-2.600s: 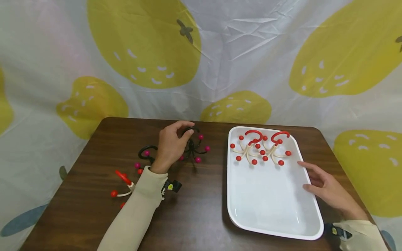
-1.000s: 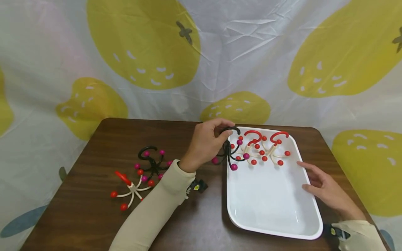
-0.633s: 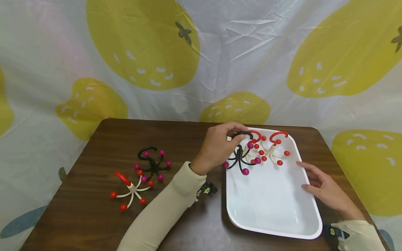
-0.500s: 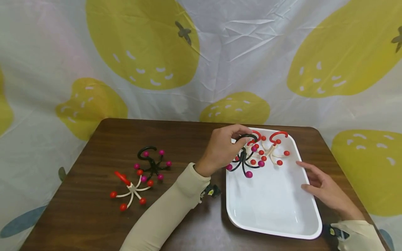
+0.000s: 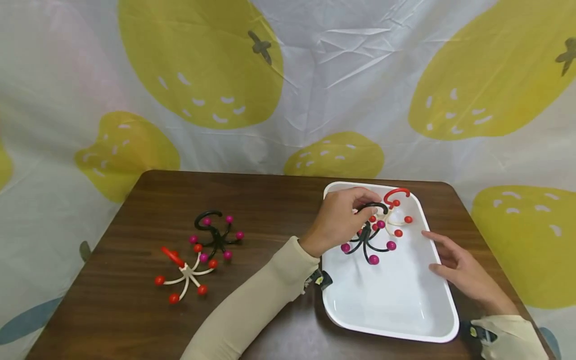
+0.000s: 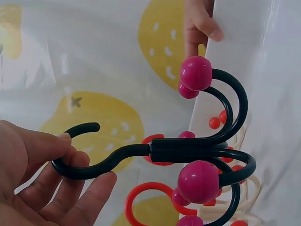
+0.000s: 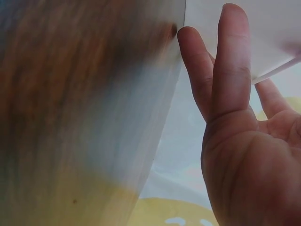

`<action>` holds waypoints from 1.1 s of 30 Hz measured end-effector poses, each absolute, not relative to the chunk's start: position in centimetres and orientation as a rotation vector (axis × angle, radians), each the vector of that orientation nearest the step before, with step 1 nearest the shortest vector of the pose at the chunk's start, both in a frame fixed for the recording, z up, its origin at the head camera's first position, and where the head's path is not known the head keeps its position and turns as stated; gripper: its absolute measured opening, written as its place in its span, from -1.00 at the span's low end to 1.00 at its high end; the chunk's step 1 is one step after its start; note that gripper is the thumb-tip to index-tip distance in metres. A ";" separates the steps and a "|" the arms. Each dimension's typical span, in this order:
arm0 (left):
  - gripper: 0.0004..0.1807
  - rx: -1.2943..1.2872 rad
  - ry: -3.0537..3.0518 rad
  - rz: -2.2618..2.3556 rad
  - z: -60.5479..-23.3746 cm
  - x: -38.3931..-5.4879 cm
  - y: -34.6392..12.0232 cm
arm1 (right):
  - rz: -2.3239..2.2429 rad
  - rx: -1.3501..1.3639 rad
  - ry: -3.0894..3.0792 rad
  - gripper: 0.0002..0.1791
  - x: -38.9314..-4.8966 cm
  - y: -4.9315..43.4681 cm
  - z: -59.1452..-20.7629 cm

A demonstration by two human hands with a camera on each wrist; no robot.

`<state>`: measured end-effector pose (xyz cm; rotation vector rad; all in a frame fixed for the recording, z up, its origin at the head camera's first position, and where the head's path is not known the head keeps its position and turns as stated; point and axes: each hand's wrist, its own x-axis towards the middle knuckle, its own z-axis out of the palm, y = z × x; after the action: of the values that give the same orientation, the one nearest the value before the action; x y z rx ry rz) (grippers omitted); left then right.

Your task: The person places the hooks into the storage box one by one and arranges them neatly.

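My left hand (image 5: 337, 217) grips the curved top of a black multi-prong hook hanger with magenta balls (image 6: 188, 149). In the left wrist view, thumb and fingers curl around that hook, and the prongs point away from the palm. The hanger hangs over the left back part of a white tray (image 5: 387, 295). Behind it in the tray lie two cream hangers with red hooks and red balls; the right one (image 5: 389, 214) shows well, the other is mostly covered by my left hand. At the tray's right rim, my right hand (image 5: 470, 275) rests with fingers extended and fingertips at the edge.
On the left of the brown table (image 5: 112, 310) lie a second black hanger with magenta balls (image 5: 218, 240) and a cream one with red balls (image 5: 187, 272), close together. A lemon-printed curtain (image 5: 306, 100) hangs behind the table's far edge.
My left hand took the black hanger from the back middle of the table and carried it rightward over the tray, then slightly toward me. My right hand has stayed at the tray's rim.
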<state>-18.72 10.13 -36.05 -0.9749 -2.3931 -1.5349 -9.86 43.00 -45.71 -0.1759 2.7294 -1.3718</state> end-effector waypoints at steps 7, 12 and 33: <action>-0.79 -0.937 -2.481 -1.483 -36.0 -18.7 11.8 | -1.308 -0.082 2.710 -0.19 -10.2 43.0 -45.6; -0.79 -0.958 -2.498 -1.468 -36.1 -18.8 13.2 | -1.349 -0.103 2.696 -0.19 -10.4 43.1 -45.7; -0.85 -0.902 -2.553 -1.409 -38.3 -19.3 17.2 | -1.380 -0.140 2.697 -0.19 -11.0 42.5 -45.7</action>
<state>-19.31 17.23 -38.33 -0.9016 -2.5528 -1.4091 -11.03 42.55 -45.68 -0.1397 2.6969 -1.3798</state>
